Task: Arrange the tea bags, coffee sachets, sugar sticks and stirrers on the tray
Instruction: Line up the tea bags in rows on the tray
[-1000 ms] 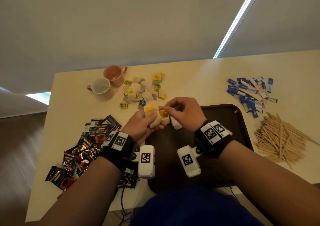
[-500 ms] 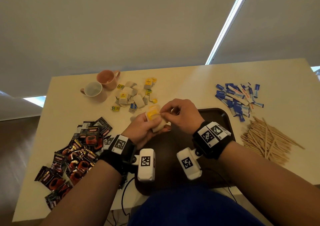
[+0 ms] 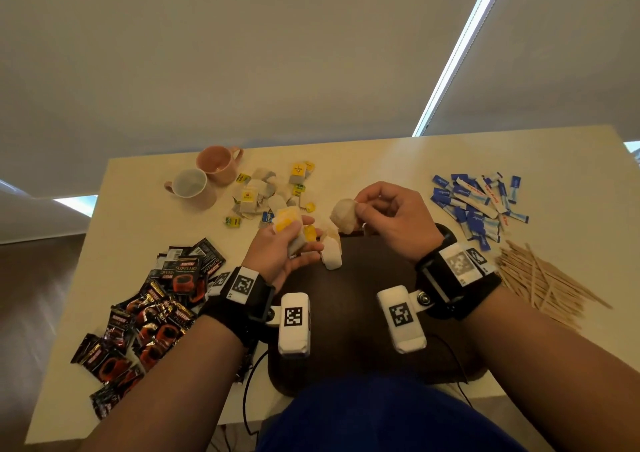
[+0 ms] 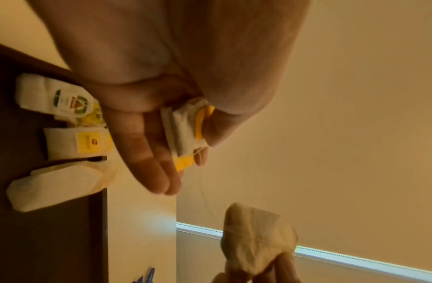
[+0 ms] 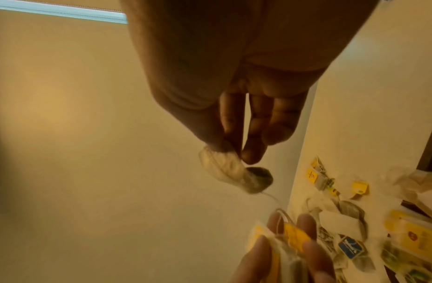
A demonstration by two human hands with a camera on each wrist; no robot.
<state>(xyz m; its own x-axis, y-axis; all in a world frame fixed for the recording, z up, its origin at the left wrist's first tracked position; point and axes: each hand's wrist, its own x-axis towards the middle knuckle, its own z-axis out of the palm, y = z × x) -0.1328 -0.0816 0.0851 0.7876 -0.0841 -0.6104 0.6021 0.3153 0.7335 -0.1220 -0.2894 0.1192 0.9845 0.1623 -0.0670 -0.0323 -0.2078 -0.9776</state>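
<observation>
My left hand [image 3: 301,240] grips a small bunch of tea bags [image 3: 287,223] with yellow tags, just above the far left corner of the dark brown tray [image 3: 363,299]. My right hand [image 3: 358,210] pinches a single tea bag [image 3: 344,216] between thumb and fingers, raised to the right of the bunch. In the right wrist view this tea bag [image 5: 224,170] trails a thin string toward the left hand [image 5: 282,249]. A few tea bags [image 4: 64,141] lie side by side on the tray's corner [image 3: 330,254].
Loose tea bags [image 3: 266,191] lie on the cream table behind the tray, beside two pink mugs [image 3: 194,184]. Coffee sachets [image 3: 149,306] are heaped at the left. Blue and white sugar sticks [image 3: 478,205] and wooden stirrers [image 3: 540,278] lie at the right.
My right hand has pulled one tea bag off the bunch in my left hand and lifted it up and to the right. The hands, close together before, are now apart.
</observation>
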